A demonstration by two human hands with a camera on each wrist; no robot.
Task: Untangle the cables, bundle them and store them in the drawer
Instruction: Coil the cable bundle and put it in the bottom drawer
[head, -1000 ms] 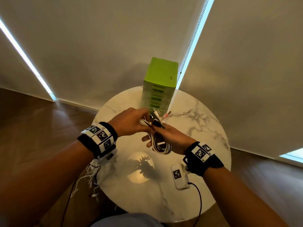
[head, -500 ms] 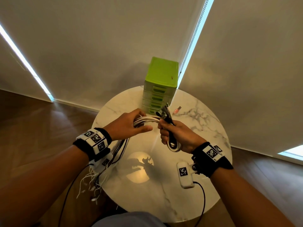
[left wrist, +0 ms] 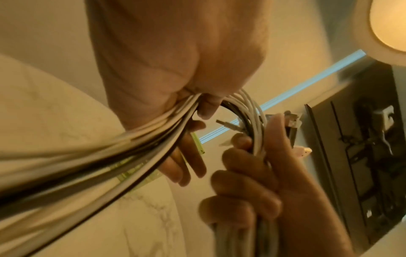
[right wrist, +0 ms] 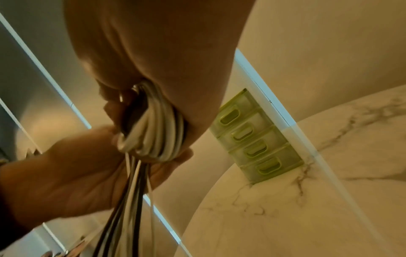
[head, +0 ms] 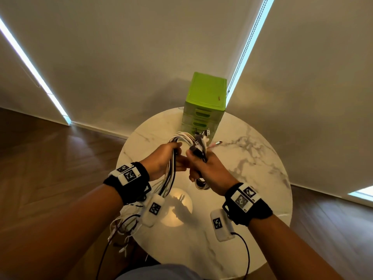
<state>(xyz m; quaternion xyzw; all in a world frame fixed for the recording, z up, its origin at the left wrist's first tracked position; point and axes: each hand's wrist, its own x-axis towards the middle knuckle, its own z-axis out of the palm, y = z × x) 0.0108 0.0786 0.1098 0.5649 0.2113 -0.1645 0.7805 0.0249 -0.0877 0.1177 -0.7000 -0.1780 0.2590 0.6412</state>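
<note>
Above the round marble table (head: pixel 252 178) I hold a bunch of white and black cables (head: pixel 182 138) in both hands. My right hand (head: pixel 201 166) grips the coiled part, whose loop (right wrist: pixel 158 130) hangs out below the fist, while the plug ends (head: pixel 201 136) stick up above it. My left hand (head: pixel 167 156) grips the loose strands (left wrist: pixel 131 147) just left of it. They arc over to the right hand, and their free ends (head: pixel 121 233) dangle past the table's left edge. A green drawer unit (head: pixel 205 98) with all its drawers (right wrist: pixel 252 139) closed stands at the back.
The drawer unit stands at the table's far edge against pale blinds. A lamp's bright reflection (head: pixel 177 207) lies on the marble below my hands. Wooden floor (head: pixel 50 168) surrounds the table. A dark wire (head: pixel 246 253) hangs from my right wrist.
My hands were apart with the cables stretched between them. The left hand has since come in close to the right, so the strands now arch above both hands.
</note>
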